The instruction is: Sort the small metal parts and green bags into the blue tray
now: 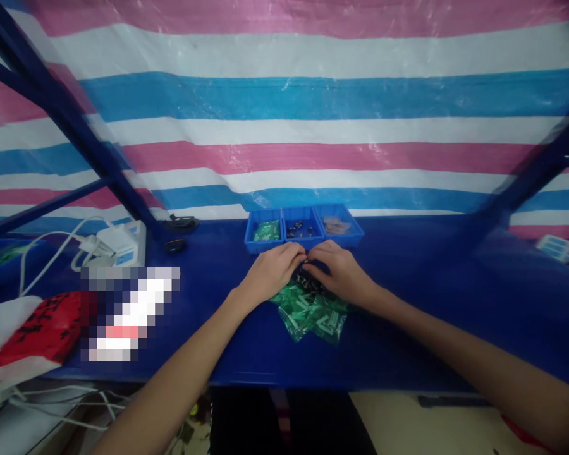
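Note:
My left hand (275, 270) and my right hand (345, 273) meet over the desk, just in front of the blue bins. The fingers of both are bent and pinched close together at the tips. Whatever lies between the fingertips is too small and hidden to name. Right below them is a heap of small black and silvery parts (312, 282), partly covered by the hands. Green plastic packets (307, 311) with pale strips inside are spread on the near side of that heap, close to both wrists.
Behind my hands stand three joined blue bins: the left bin (264, 245) holds green packets, the middle bin (303, 241) small dark parts, the right bin (354, 237) clear pinkish bags. A white power strip (133, 243), cables and a red-and-white bag (47, 332) lie left on the blue desk (427, 278).

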Tool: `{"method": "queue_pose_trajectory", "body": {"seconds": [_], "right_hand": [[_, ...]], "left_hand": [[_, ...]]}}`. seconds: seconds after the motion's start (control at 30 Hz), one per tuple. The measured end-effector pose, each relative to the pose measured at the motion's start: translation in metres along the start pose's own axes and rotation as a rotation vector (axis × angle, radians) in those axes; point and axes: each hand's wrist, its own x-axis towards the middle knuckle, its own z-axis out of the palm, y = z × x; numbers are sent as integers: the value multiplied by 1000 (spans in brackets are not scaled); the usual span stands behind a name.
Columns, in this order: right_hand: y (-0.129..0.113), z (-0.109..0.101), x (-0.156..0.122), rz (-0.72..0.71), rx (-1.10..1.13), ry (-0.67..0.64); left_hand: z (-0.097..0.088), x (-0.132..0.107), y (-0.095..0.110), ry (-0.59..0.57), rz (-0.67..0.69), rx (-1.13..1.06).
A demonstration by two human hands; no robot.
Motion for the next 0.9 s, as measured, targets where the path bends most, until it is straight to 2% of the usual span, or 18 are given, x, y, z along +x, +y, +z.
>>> {"method": "queue_pose_trajectory", "body": {"seconds": [0.33, 0.63, 0.9], "right_hand": [[-1, -5, 1, 29, 29, 76], [0, -5, 0, 39, 46, 141], [3, -4, 0, 27, 85, 92]], "left_hand": [[-3, 0, 5, -15, 6, -65], [2, -1, 0, -35, 37, -1], [1, 0, 2, -18, 15, 2]]}}
